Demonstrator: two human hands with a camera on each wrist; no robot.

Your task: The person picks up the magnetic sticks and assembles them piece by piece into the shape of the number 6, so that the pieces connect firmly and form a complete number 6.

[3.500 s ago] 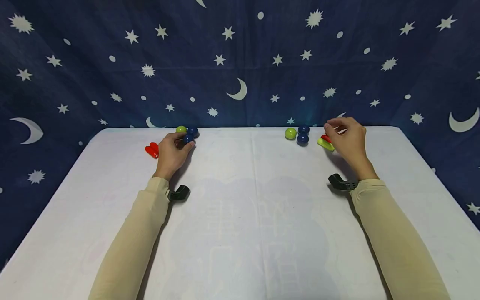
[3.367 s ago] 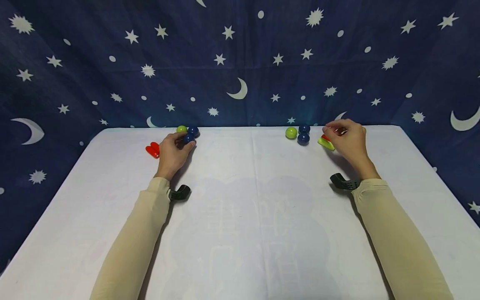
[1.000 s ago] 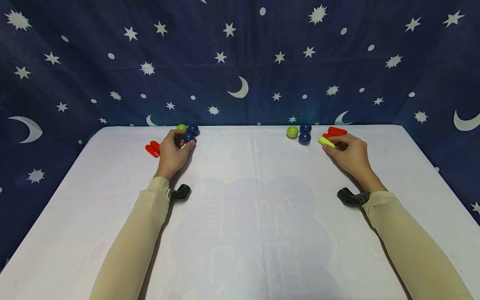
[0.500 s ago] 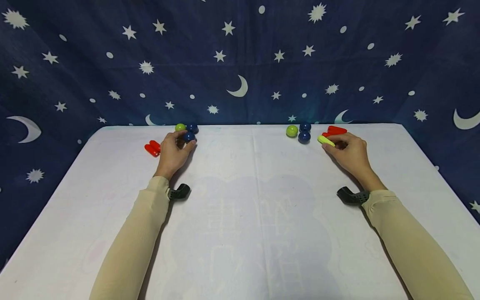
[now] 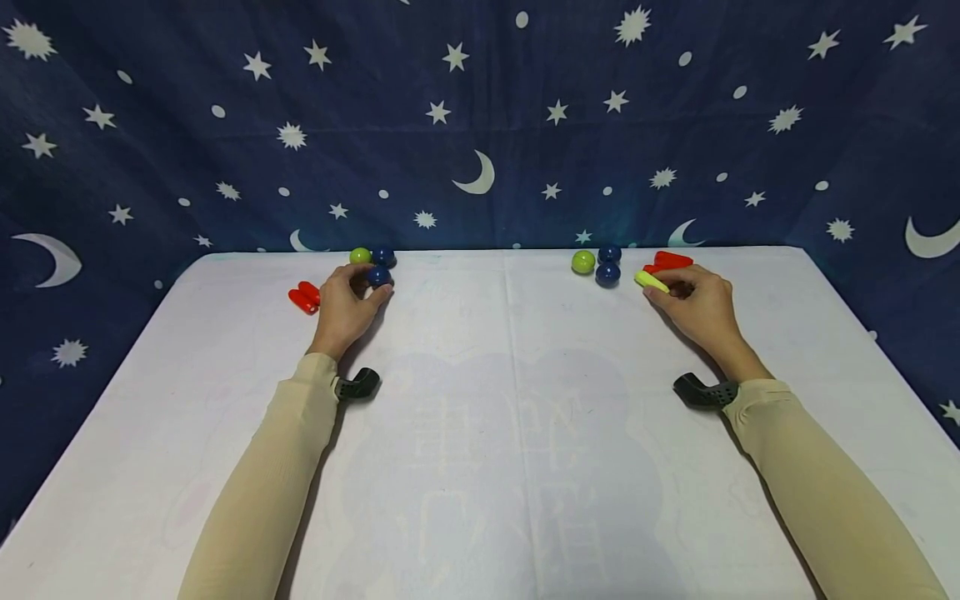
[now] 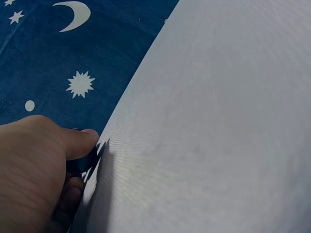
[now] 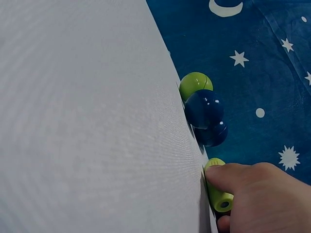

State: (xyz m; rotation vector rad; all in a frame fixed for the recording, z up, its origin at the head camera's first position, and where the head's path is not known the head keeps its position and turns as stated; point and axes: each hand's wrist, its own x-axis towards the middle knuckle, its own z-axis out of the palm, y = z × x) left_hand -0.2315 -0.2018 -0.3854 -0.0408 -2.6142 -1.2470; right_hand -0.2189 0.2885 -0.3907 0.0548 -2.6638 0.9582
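At the far left of the table, my left hand (image 5: 343, 312) pinches a dark blue ball (image 5: 379, 276) between thumb and fingers. Behind it sit a second blue ball (image 5: 383, 257) and a green ball (image 5: 360, 256). Two red oblong pieces (image 5: 303, 297) lie left of that hand. My right hand (image 5: 702, 312) grips a yellow-green oblong piece (image 5: 651, 282); the right wrist view shows a hole in the end of this piece (image 7: 219, 194). Red oblong pieces (image 5: 673, 260) lie just behind the right fingers, partly hidden.
Left of the right hand, a green ball (image 5: 582, 262) and two blue balls (image 5: 608, 275) stand together near the back edge. A white cloth covers the table (image 5: 480, 433). A dark blue curtain (image 5: 420, 83) with stars and moons hangs behind.
Over the last few seconds my right hand has left a red piece, which now lies behind it, and has taken hold of the yellow-green piece. The left hand stays on its blue ball.
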